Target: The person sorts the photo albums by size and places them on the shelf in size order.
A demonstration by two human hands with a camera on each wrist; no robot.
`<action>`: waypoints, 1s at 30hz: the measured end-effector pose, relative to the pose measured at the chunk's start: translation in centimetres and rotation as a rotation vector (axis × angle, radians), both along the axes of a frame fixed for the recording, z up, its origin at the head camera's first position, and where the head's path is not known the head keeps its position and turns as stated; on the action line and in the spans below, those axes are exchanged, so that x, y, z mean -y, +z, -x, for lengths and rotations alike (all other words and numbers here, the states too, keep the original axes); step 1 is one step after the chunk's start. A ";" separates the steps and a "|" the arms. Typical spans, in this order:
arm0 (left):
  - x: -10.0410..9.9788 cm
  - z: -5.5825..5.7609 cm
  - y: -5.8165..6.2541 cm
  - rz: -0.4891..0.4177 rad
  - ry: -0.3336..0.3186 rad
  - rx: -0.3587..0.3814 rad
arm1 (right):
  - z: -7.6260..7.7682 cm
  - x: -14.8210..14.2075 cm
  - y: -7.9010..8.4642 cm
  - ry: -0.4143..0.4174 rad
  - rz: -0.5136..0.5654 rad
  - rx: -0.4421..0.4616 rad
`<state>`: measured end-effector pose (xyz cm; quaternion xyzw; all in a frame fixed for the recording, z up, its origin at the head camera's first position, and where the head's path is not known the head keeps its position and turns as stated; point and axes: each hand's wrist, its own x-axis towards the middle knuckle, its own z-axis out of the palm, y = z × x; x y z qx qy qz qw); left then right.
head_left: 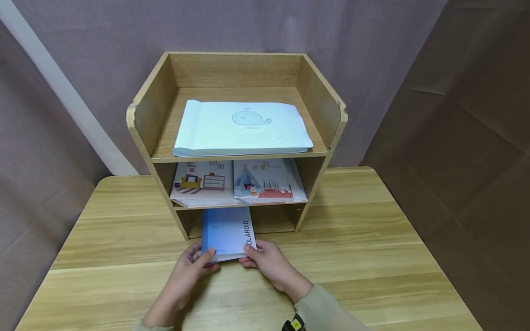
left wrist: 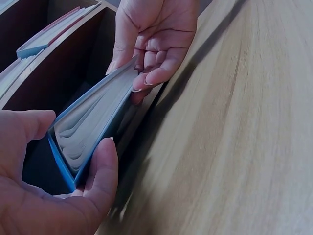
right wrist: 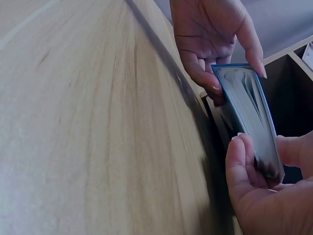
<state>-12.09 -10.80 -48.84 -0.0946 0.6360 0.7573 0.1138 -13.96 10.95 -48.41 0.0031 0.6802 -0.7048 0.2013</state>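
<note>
A blue photo album point(head_left: 225, 232) with "OLAROID" lettering on its cover lies partly inside the bottom compartment of a wooden shelf point(head_left: 236, 158). Its near end sticks out toward me. My left hand point(head_left: 191, 266) grips the near left corner, thumb on top and fingers beneath. At the near right corner my right hand point(head_left: 269, 264) pinches it the same way. In the left wrist view the album's page edges point(left wrist: 93, 127) show between its two covers, with both hands at its ends. The right wrist view shows the same album point(right wrist: 249, 117) from the other side.
On the top shelf lies a pale blue album with a whale drawing point(head_left: 250, 126). Two illustrated books point(head_left: 203, 181) sit side by side on the middle shelf. The shelf stands on a wooden table point(head_left: 372, 257) before a grey curtain point(head_left: 232, 25).
</note>
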 end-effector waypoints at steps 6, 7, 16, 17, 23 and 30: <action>0.4 0.1 0.1 -0.038 0.031 0.007 | 0.3 0.3 -0.3 0.048 0.055 0.006; 0.5 0.1 0.1 -0.047 0.036 0.008 | 0.3 0.3 -0.3 0.056 0.061 0.005; 1.2 0.1 0.2 -0.122 0.018 0.000 | 0.8 0.7 -0.5 0.072 0.027 -0.017; 1.3 0.1 0.1 -0.128 0.019 0.001 | 0.8 0.8 -0.5 0.066 0.013 -0.019; 1.5 0.5 -0.1 -0.128 0.038 0.008 | 1.4 1.4 -0.5 0.026 -0.066 -0.036; 1.9 0.9 -0.3 -0.119 0.065 0.020 | 1.8 2.2 -0.5 0.009 -0.073 -0.080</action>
